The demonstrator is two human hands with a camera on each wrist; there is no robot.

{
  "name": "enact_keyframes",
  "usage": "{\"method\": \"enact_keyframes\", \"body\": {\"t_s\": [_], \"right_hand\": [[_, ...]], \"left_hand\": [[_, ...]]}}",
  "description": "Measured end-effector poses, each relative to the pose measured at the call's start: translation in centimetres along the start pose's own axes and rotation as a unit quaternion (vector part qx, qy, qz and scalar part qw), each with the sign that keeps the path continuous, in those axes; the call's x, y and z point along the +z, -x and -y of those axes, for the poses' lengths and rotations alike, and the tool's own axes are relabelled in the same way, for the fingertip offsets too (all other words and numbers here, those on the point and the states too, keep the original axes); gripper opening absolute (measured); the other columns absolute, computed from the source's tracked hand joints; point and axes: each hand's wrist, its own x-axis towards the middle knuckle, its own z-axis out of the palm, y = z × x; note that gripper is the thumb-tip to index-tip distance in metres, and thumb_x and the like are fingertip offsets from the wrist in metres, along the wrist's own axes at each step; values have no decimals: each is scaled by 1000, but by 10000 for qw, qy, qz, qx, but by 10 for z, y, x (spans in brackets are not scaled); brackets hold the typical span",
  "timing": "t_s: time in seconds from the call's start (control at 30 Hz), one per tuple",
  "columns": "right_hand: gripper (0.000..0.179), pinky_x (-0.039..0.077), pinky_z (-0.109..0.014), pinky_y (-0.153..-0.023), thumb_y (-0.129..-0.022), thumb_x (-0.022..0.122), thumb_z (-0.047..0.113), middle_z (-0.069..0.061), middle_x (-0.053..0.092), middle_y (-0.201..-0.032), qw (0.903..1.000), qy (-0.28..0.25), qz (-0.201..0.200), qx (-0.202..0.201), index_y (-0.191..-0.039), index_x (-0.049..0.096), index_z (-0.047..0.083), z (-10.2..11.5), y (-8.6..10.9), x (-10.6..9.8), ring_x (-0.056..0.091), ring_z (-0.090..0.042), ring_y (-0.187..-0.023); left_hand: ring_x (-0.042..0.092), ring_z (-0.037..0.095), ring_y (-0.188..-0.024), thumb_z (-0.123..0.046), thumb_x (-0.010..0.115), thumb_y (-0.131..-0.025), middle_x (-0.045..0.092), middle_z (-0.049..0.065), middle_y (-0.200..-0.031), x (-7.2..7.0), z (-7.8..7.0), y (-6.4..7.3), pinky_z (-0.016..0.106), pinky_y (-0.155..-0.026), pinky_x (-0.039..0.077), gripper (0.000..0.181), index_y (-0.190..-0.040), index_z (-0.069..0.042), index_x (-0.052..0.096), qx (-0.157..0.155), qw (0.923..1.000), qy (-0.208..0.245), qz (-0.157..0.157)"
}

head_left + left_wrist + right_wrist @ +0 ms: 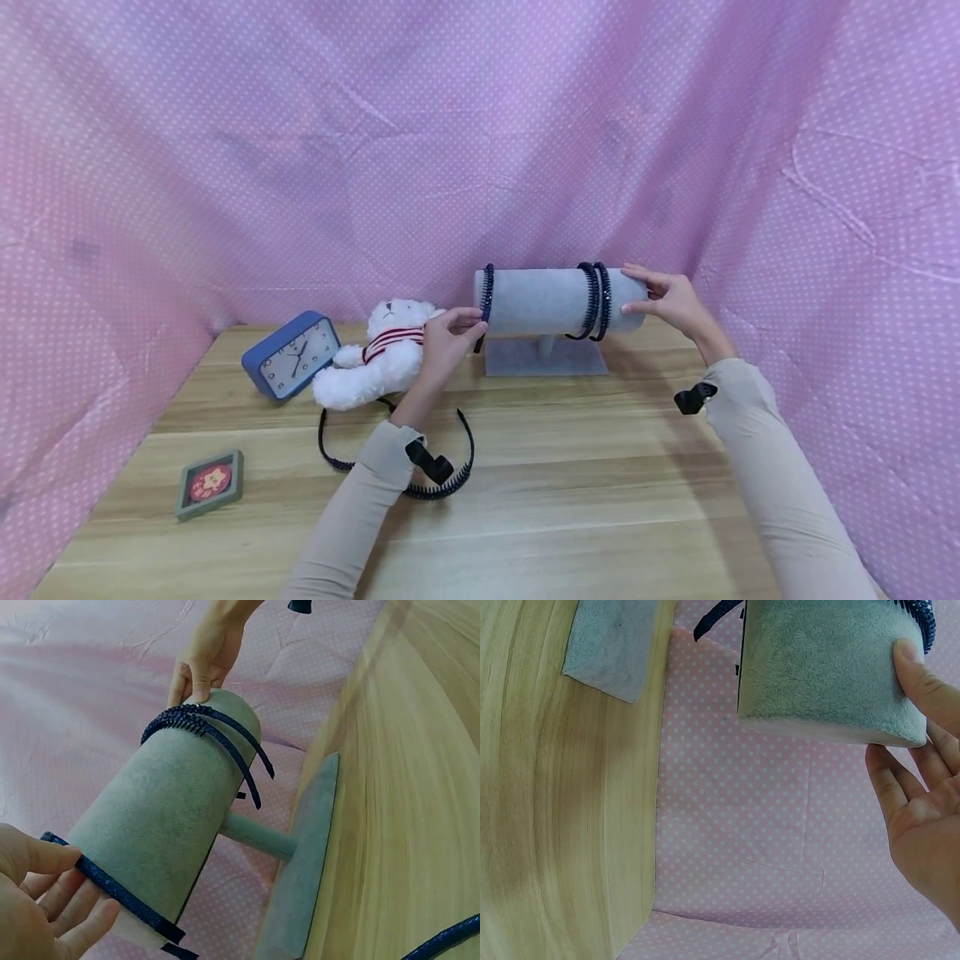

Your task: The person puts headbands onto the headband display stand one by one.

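Note:
A grey plush headband stand (542, 302) with a horizontal roll on a flat base stands at the back. One dark beaded headband (487, 293) sits round the roll's left end. My left hand (447, 337) is at that end, its thumb and fingers pinching this headband (124, 891) in the left wrist view. Two more dark toothed headbands (597, 300) lie side by side near the right end. My right hand (675, 302) holds that end, thumb on the roll's side and fingers at its end face, as the right wrist view shows.
Another dark toothed headband (431, 492) lies on the wooden table (570, 500), partly under the left forearm. To the left are a white teddy bear (390, 367), a blue alarm clock (296, 354) and a small star-pictured frame (210, 483). Pink dotted cloth (450, 167) surrounds the table.

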Motion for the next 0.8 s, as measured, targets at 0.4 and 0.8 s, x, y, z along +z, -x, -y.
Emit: {"method": "enact_keyframes", "body": {"t_s": [0.4, 0.8], "right_hand": [[65, 41, -5, -99, -85, 81, 2, -11, 44, -160, 10000, -3, -17, 80, -145, 56, 4, 1, 0, 1, 45, -33, -144], [65, 43, -5, -98, -84, 81, 0, -12, 44, -159, 10000, -34, -21, 63, -145, 56, 3, 0, 0, 1, 51, -20, -139]], "left_hand": [[73, 27, -87, -6, 79, -88, 77, 17, -94, -4, -5, -4, 21, -77, 56, 14, -100, 0, 76, 212, 9992, -338, 9], [73, 31, -93, -8, 80, -87, 76, 20, -101, -13, -15, -14, 37, -88, 59, 22, -107, 1, 74, 175, 9988, -444, 115]]}}
